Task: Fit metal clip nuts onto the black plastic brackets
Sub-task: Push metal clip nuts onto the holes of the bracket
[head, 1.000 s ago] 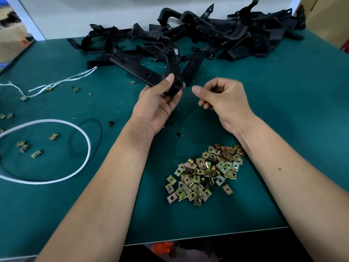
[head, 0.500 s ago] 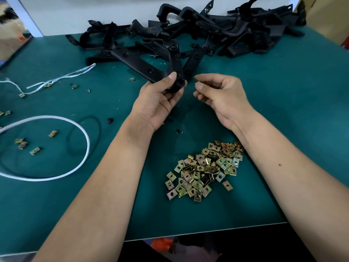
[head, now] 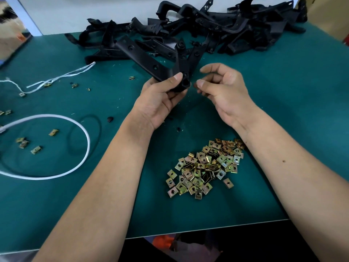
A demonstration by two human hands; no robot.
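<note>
Left hand grips the near end of a black plastic bracket, thumb laid across the top of it and the other fingers curled beneath, holding it lifted off the green counter. That bracket is a matte black piece of several flat arms that meet at the held end: one long arm runs up and to the left with round holes along its face, and two shorter arms rise toward the far side, each with a hole near its tip. The held end shows a small square opening beside the thumb.

Right hand hovers just beside that end, its fingers curled inward and thumb tip close to them; whether a clip sits between them cannot be told.

Between the forearms, near the front edge, lies a heap of metal clip nuts, small brassy-yellow folded squares, each with a hole in the middle, lying loose and overlapping. A few stray clip nuts lie well apart at the left, within a loop of white cable. A white string trails farther back on the left. Along the far edge sits a tangled pile of black brackets.
</note>
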